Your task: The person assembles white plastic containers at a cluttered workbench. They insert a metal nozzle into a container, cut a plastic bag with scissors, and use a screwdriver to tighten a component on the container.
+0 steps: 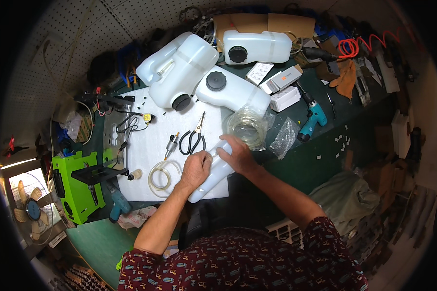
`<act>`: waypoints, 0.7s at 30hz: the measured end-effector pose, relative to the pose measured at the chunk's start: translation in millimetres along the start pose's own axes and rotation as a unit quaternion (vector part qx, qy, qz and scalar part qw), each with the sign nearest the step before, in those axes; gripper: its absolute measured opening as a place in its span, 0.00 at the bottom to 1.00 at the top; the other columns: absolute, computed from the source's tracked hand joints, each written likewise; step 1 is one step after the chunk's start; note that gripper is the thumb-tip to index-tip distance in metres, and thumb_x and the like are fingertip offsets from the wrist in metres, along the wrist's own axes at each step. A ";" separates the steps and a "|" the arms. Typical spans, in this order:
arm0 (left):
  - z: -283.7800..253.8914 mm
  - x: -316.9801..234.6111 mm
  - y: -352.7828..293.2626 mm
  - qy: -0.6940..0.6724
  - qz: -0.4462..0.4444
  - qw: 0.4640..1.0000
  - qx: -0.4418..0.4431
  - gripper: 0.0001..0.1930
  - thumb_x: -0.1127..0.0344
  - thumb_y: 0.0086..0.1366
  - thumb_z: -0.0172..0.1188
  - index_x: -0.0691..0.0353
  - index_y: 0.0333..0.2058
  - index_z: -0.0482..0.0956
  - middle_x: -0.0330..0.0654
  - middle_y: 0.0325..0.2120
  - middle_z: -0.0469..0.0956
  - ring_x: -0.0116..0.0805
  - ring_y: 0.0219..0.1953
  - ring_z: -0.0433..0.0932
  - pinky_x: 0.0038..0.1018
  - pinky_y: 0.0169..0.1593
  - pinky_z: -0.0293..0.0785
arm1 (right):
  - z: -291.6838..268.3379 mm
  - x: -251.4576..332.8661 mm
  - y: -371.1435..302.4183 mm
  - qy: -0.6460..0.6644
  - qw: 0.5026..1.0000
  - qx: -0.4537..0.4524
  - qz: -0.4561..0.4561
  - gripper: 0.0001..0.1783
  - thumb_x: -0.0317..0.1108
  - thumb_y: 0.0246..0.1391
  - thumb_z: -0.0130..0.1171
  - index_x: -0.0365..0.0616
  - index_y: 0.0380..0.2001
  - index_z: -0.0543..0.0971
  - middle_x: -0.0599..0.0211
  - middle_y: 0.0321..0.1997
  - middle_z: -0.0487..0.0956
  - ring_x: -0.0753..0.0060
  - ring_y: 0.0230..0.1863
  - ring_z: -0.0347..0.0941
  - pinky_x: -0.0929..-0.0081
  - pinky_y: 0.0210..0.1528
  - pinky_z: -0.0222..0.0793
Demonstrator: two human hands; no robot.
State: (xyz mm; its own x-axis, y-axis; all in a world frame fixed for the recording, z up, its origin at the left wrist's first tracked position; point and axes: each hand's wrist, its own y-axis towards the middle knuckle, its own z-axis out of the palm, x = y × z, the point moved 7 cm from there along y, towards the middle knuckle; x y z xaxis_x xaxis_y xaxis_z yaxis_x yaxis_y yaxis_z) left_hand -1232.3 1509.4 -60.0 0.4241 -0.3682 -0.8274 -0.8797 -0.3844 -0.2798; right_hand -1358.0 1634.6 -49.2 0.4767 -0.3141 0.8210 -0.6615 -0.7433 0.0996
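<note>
Close to my body, a translucent white plastic tank (210,183) lies slantwise between my hands at the front edge of the white foam sheet (153,109). My left hand (198,169) is closed on its upper side, fingers curled. Across from it, my right hand (234,155) grips the tank's far end, thumb pointing toward the left hand. Whatever small part may sit between the fingers is hidden. Just beyond lie black-handled scissors (194,138), a small metal cylinder fitting (171,145) and a coil of clear tubing (162,177). A bagged coil of clear hose (247,127) is near my right hand.
More white tanks with black caps (183,70) fill the back. To the right are small boxes (282,80), a teal cordless drill (314,119) and an orange glove (345,80). At left stand a bright green metal housing (77,186), another drill (119,202) and a fan (33,209).
</note>
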 end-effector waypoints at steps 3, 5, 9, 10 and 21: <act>-2.6 -3.4 2.6 -0.021 0.039 0.999 0.014 0.06 0.72 0.69 0.61 0.70 0.36 0.81 0.53 0.25 0.78 0.42 0.27 0.78 0.35 0.35 0.74 | 0.5 -0.4 0.2 -0.001 1.000 0.003 0.009 0.22 0.35 0.55 0.70 0.40 0.52 0.79 0.49 0.47 0.83 0.41 0.49 0.80 0.55 0.53 0.76; -3.9 -5.4 3.5 -0.021 0.064 0.998 0.018 0.05 0.73 0.69 0.61 0.70 0.35 0.80 0.52 0.25 0.78 0.41 0.27 0.77 0.35 0.35 0.74 | 0.4 0.1 0.7 0.009 1.000 0.002 0.005 0.22 0.35 0.55 0.70 0.40 0.51 0.79 0.49 0.47 0.83 0.41 0.50 0.80 0.56 0.53 0.77; 1.9 -2.7 2.2 -0.018 0.050 0.998 0.037 0.05 0.73 0.68 0.61 0.70 0.35 0.80 0.52 0.25 0.78 0.43 0.26 0.77 0.37 0.35 0.74 | -0.6 1.8 -0.6 -0.003 1.000 -0.004 -0.003 0.21 0.34 0.55 0.70 0.39 0.51 0.79 0.49 0.46 0.83 0.42 0.49 0.80 0.56 0.52 0.77; 1.3 -3.7 1.6 -0.013 0.054 0.998 0.019 0.05 0.73 0.68 0.61 0.70 0.35 0.80 0.53 0.25 0.78 0.45 0.26 0.77 0.37 0.35 0.74 | -1.0 2.5 -0.5 -0.003 1.000 -0.007 -0.007 0.21 0.34 0.55 0.70 0.39 0.51 0.79 0.49 0.46 0.83 0.42 0.49 0.80 0.56 0.52 0.77; 1.7 -12.4 4.1 0.065 0.076 0.994 -0.032 0.08 0.69 0.70 0.62 0.70 0.33 0.81 0.53 0.23 0.79 0.45 0.25 0.78 0.38 0.33 0.74 | 0.3 1.0 -0.2 -0.011 1.000 -0.018 -0.002 0.22 0.36 0.54 0.71 0.42 0.50 0.79 0.52 0.45 0.82 0.42 0.47 0.79 0.54 0.49 0.77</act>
State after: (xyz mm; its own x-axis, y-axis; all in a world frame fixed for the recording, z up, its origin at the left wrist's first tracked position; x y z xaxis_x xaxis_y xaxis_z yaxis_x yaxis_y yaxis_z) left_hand -1241.6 1513.9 -51.7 0.3158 -0.5308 -0.7865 -0.9217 -0.3684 -0.1214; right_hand -1357.2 1634.3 -48.5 0.4923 -0.3242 0.8078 -0.6794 -0.7233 0.1237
